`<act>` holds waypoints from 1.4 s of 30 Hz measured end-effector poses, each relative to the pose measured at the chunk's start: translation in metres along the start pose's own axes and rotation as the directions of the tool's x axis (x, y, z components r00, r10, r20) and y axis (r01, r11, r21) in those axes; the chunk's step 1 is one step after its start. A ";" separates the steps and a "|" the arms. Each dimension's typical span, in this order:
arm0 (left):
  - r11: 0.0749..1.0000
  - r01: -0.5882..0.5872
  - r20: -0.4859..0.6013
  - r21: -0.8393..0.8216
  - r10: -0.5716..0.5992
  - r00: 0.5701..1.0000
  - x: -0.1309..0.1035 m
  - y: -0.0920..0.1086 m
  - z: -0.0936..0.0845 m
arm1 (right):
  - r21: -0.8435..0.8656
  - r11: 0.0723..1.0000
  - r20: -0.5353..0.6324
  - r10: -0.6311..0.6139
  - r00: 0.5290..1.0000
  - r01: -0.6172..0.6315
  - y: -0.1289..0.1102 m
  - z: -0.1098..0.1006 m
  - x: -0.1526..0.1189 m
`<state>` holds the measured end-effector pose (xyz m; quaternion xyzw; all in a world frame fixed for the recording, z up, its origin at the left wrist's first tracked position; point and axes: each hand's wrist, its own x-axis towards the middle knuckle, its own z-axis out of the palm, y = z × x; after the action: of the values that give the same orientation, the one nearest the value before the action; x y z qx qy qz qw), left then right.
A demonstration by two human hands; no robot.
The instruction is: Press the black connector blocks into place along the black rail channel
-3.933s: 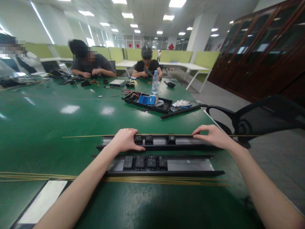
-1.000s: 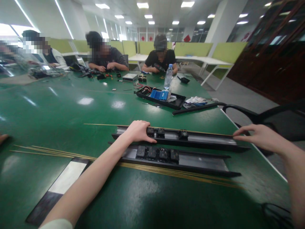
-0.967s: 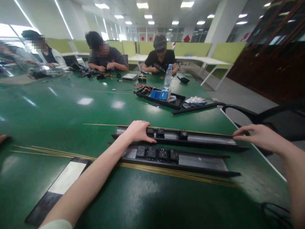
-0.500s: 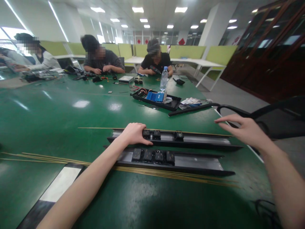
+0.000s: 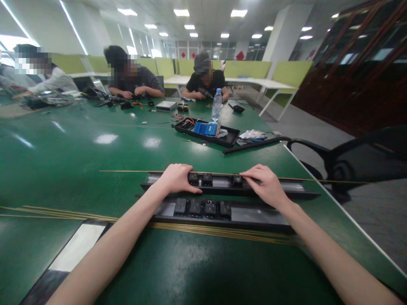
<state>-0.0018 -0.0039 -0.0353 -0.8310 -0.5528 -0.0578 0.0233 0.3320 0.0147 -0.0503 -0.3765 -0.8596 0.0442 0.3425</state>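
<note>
My left hand point(image 5: 176, 178) lies across the far black channel point(image 5: 286, 192), its thumb at the near side and its other fingers over the back, mostly hidden. Beside it, two square black blocks point(image 5: 207, 179) sit in the channel. My right hand point(image 5: 265, 183) pinches a thin brass-coloured rod point(image 5: 219, 173) at a third black block point(image 5: 236, 181); the fingertips are close to that block. The rod runs along the channel's back edge and out past both ends. Nearer to me, a second black channel point(image 5: 254, 218) holds several black blocks point(image 5: 195, 207).
Several brass-coloured rods point(image 5: 190, 230) lie in front of the near channel. At the left is a black-and-white flat panel point(image 5: 79, 246). Farther back stand a black tray point(image 5: 230, 137) with a blue part and a water bottle point(image 5: 216, 105). A chair point(image 5: 356, 156) is at the right; people sit opposite.
My right hand has come left from beyond the channel's right end to the third block and closed its fingertips. My left hand has stayed at the far channel.
</note>
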 end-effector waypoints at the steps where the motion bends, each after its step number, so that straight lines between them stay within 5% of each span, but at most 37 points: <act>1: 1.000 0.001 0.001 0.001 -0.001 1.000 0.000 0.000 0.000 | -0.004 1.000 -0.021 -0.013 1.000 0.012 0.001 0.001 -0.001; 42: 0.998 0.029 0.028 0.053 -0.030 0.999 -0.001 0.005 -0.005 | -0.042 0.999 -0.086 0.008 0.996 -0.011 0.002 -0.002 -0.002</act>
<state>0.0016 -0.0075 -0.0300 -0.8225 -0.5667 -0.0318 0.0363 0.3353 0.0140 -0.0510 -0.3893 -0.8430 0.0111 0.3710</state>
